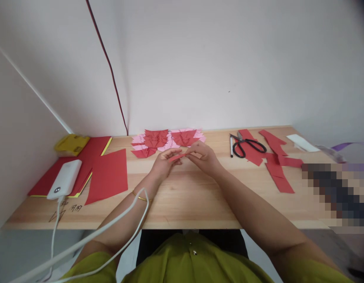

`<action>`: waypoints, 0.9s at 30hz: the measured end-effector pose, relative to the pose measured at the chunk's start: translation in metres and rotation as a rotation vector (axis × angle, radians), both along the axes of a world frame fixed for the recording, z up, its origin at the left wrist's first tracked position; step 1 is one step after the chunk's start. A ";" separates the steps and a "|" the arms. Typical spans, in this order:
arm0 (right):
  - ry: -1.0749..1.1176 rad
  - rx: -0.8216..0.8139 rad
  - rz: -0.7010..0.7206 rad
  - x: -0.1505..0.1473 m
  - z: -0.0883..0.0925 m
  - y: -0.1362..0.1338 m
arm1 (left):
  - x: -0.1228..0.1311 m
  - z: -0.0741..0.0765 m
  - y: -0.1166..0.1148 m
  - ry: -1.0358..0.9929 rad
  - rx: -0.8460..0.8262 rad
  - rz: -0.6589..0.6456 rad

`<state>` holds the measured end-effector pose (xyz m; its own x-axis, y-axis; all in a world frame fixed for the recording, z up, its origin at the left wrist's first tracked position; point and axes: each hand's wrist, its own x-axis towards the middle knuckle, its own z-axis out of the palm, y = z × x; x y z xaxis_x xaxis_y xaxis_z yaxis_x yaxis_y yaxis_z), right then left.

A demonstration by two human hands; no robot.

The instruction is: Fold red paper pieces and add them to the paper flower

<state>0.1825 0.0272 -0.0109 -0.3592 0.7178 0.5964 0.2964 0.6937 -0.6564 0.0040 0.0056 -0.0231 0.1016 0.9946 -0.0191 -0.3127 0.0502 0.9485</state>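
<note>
A small folded piece of red paper is held between my two hands above the middle of the table. My left hand grips its left end, thumb on top and fingers curled beneath. At its right end my right hand pinches the paper between thumb and fingertips. Just behind the hands, against the wall, lie rows of folded red paper pieces and folded pink paper pieces.
On the left, a white power bank with a white cable rests on red sheets, near a yellow packet and a loose red sheet. Black-handled scissors, a pen, red paper scraps and white paper lie right.
</note>
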 end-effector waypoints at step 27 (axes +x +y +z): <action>0.009 -0.425 0.127 -0.004 0.002 -0.003 | 0.001 0.002 -0.001 -0.042 -0.016 -0.001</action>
<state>0.1783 0.0243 -0.0088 -0.4562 0.8507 0.2612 0.2194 0.3920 -0.8934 0.0054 0.0044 -0.0210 0.1034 0.9942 -0.0303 -0.3524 0.0651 0.9336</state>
